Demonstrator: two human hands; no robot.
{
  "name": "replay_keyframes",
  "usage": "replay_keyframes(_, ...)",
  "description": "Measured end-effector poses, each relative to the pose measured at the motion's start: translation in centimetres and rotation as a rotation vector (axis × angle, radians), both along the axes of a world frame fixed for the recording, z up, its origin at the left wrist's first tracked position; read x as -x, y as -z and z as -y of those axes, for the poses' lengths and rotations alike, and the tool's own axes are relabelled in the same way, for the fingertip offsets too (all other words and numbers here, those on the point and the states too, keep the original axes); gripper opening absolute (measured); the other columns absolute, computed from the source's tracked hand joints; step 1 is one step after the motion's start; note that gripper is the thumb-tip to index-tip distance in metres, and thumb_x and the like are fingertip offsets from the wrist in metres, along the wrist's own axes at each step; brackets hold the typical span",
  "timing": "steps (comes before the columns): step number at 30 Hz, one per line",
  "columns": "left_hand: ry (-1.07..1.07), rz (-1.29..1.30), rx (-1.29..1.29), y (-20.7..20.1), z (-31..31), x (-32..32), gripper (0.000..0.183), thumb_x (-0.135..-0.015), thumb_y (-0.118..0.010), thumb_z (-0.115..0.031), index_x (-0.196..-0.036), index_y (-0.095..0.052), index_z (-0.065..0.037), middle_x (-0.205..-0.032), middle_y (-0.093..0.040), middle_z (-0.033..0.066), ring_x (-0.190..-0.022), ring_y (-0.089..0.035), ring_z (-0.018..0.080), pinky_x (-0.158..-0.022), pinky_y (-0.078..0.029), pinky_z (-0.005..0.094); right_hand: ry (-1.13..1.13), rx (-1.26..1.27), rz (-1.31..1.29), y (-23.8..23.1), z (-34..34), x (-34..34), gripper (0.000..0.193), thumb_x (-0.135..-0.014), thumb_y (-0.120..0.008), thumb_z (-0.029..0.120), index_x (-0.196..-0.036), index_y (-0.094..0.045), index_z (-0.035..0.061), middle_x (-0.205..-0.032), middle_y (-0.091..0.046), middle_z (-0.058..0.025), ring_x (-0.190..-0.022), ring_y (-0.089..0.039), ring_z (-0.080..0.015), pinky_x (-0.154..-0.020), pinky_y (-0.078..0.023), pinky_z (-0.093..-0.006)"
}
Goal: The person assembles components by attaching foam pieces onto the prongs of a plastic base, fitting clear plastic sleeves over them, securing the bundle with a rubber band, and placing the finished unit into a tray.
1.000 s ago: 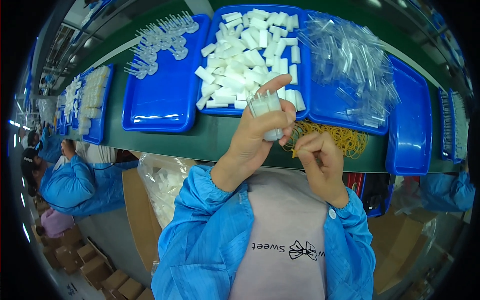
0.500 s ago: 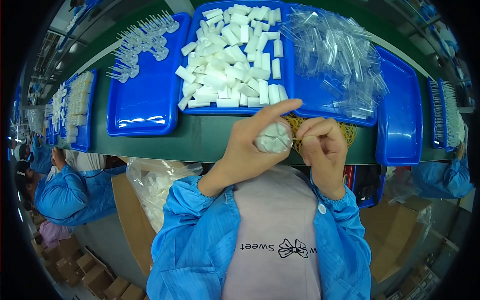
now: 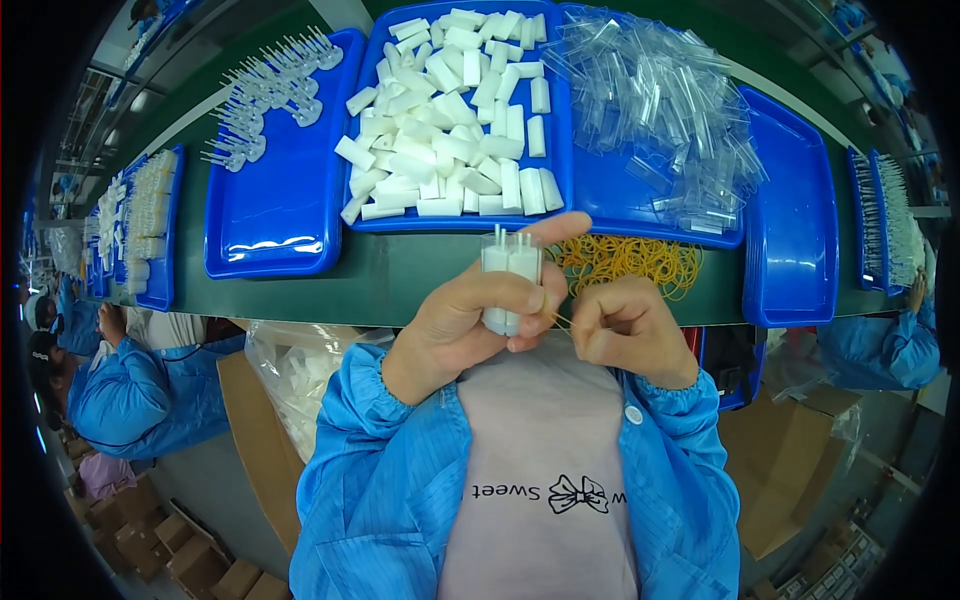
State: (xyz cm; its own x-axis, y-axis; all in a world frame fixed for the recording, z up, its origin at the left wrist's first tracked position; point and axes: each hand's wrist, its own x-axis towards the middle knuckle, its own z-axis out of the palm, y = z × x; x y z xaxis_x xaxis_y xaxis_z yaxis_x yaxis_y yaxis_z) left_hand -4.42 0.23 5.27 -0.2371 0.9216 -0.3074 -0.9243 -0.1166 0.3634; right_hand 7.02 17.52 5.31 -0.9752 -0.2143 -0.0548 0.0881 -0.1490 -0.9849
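Observation:
My left hand [image 3: 435,320] grips an upright bundle of clear plastic tubes [image 3: 510,262] with white pieces inside and thin white stems sticking up from the top. Its index finger points away to the right. A yellow rubber band [image 3: 562,320] runs from the bundle's right side to my right hand [image 3: 635,335], whose fingers pinch it. How far the band goes round the bundle is hidden by my left fingers. Just beyond my hands, a loose heap of yellow rubber bands [image 3: 640,262] lies on the green table [image 3: 400,258].
Beyond are blue trays: one with white-stemmed clear parts [image 3: 265,95] on the left, one with white foam blocks [image 3: 430,130], one with clear plastic tubes [image 3: 650,100]. Stacked blue trays [image 3: 795,230] stand right. Co-workers in blue sleeves [image 3: 150,385] flank me.
The bundle has tipped from end-on to upright, and my left hand has moved slightly left and nearer. My right hand has come down and nearer, still pinching the rubber band.

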Motion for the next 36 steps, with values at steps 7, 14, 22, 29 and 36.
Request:
replay_keyframes(7,0.087,-0.033,-0.188,0.6,0.6,-0.1,0.080,-0.072,-0.071,-0.018,-0.140,-0.033,-0.002,-0.072,-0.053,0.0059,-0.051,-0.048,0.0129,-0.044,-0.039,0.0255,0.352,0.627,-0.061,1.8,-1.5,-0.6,0.034,-0.094,-0.055,0.033,-0.087,-0.060,0.0001,-0.054,-0.040,0.0015,-0.050,-0.037,-0.0069,-0.048,-0.036,-0.0232)
replay_keyframes(14,-0.110,-0.433,0.081,-0.6,-0.7,-0.8,0.071,-0.075,-0.070,-0.009,-0.138,-0.036,-0.006,-0.093,-0.059,0.0090,-0.065,-0.055,0.0103,-0.055,-0.045,0.0241,0.294,0.397,0.081,0.3,0.1,-0.4,0.053,-0.098,-0.046,0.038,-0.131,-0.047,-0.0037,-0.057,-0.052,-0.0015,-0.046,-0.042,-0.0043,-0.043,-0.032,-0.0188)
replay_keyframes(22,-0.036,-0.311,0.070,-1.0,-1.1,-0.8,0.082,-0.072,-0.070,-0.005,-0.143,-0.029,-0.008,-0.088,-0.057,0.0076,-0.066,-0.055,0.0111,-0.054,-0.045,0.0245,0.181,0.403,-0.001,1.6,0.3,0.2,0.061,-0.097,-0.044,0.046,-0.132,-0.045,-0.0035,-0.057,-0.054,-0.0032,-0.045,-0.046,-0.0057,-0.042,-0.032,-0.0179)
replay_keyframes(29,0.089,-0.400,-0.084,1.6,0.0,-0.3,0.089,-0.067,-0.075,-0.006,-0.143,-0.030,-0.009,-0.085,-0.058,0.0064,-0.070,-0.057,0.0122,-0.062,-0.047,0.0261,0.143,0.599,0.202,2.4,-4.2,1.3,0.053,-0.102,-0.030,0.037,-0.132,-0.045,-0.0036,-0.050,-0.048,-0.0019,-0.040,-0.041,-0.0071,-0.041,-0.034,-0.0209)
replay_keyframes(36,0.003,-1.561,0.343,4.3,-1.5,-0.9,0.091,-0.065,-0.078,-0.011,-0.142,-0.029,-0.004,-0.092,-0.059,0.0060,-0.079,-0.057,0.0138,-0.073,-0.047,0.0259,-0.094,-0.701,-0.377,-1.7,-0.5,3.9,0.045,-0.088,-0.056,0.042,-0.120,-0.057,0.0099,-0.055,-0.056,-0.0080,-0.044,-0.052,-0.0189,-0.043,-0.036,-0.0299)
